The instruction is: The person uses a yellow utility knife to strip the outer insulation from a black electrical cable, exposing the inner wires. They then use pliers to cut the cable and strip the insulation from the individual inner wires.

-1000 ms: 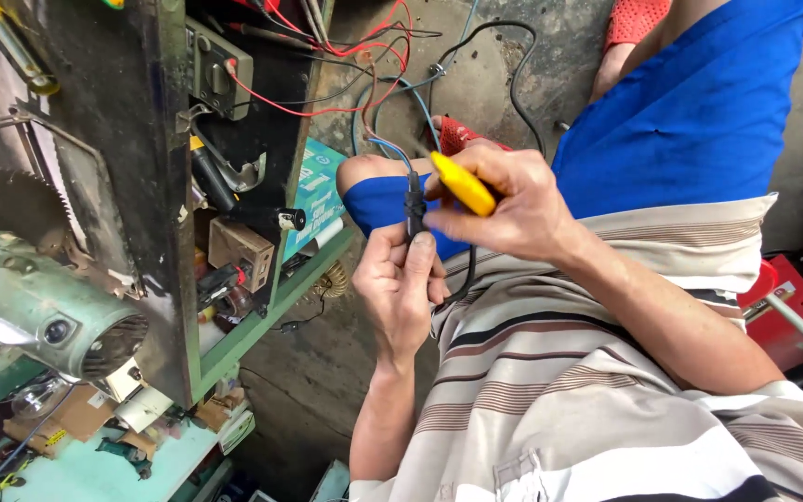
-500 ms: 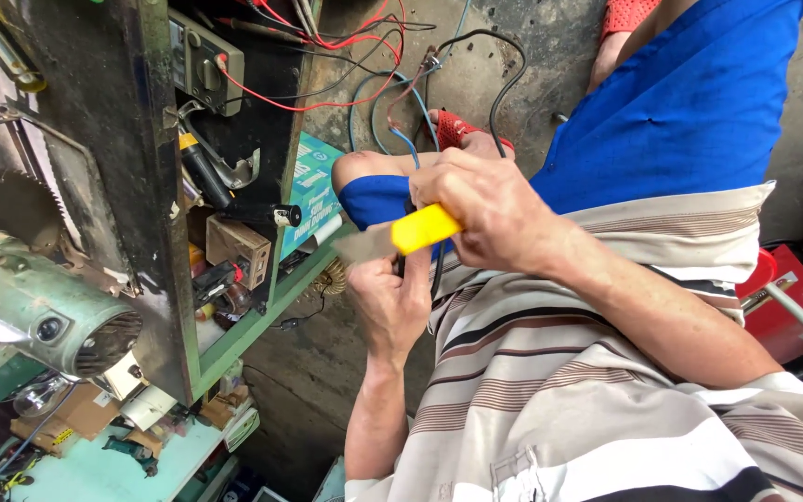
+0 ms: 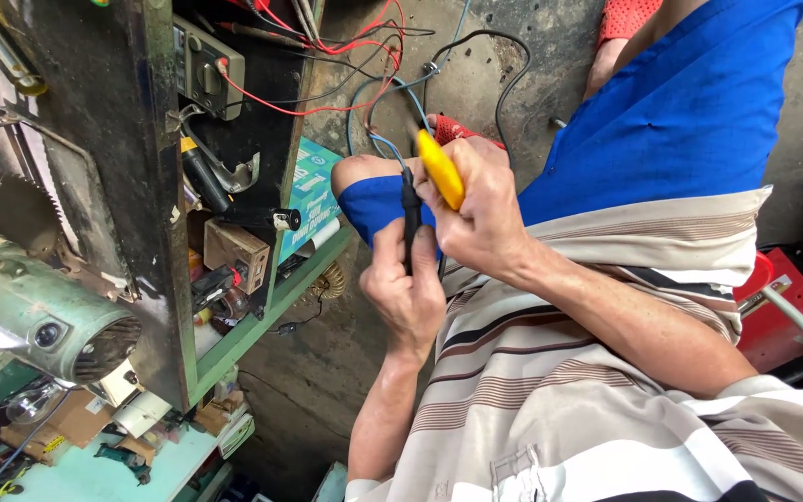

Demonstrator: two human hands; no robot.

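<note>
Both hands worked a black cable over the knee.
The right hand (image 3: 485, 218) gripped a yellow-handled tool (image 3: 440, 167); the left hand (image 3: 408, 288) closed around the black cable (image 3: 410, 216).

Both hands meet at centre frame, above the knee. Left hand (image 3: 408, 293): forearm comes up from the bottom edge, bare, wrist straight, back of hand to camera, fingers (image 3: 392, 244) curled shut and pointing up. Right hand (image 3: 476, 218): forearm enters from lower right, bare below a short striped sleeve, elbow bent, wrist flexed slightly inward. Its fingers are closed in a fist-like grip, knuckles up, thumb side toward the left hand. The two hands touch, right sitting just above and overlapping the left's fingertips.
</note>
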